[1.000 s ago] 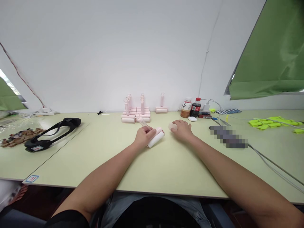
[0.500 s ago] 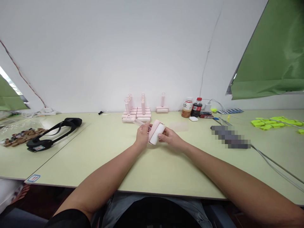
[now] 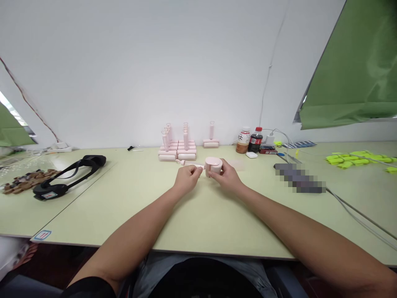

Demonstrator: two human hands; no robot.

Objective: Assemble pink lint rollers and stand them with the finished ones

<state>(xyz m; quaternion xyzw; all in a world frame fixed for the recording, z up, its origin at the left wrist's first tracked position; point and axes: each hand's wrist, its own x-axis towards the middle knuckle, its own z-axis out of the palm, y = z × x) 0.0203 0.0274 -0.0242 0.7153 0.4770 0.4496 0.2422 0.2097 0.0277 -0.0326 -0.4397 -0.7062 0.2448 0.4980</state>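
Observation:
In the middle of the table a pink lint roller (image 3: 213,161) is held between both hands, its rounded end facing up. My left hand (image 3: 186,179) is closed round its handle, which points left with a loop at its tip. The head is gripped by my right hand (image 3: 229,178), thumb in front and fingers behind. Several similar pink lint rollers (image 3: 187,156) rest in rows behind my hands, handles upright. Another pink lint roller (image 3: 211,144) stands by itself against the wall. A thin pinkish sheet (image 3: 238,165) lies just beyond my right hand.
Right of the rollers are a cola bottle (image 3: 256,140), a labelled jar (image 3: 243,140) and a white square item (image 3: 251,155). Farther right lie a blurred dark object (image 3: 299,178), cables and yellow-green pieces (image 3: 350,159). A black headset (image 3: 70,178) sits on the left beside brown pieces (image 3: 29,180).
The lint roller has turned in my hands: its white side faced me before, and now its rounded end is up. My right hand has shifted round the head.

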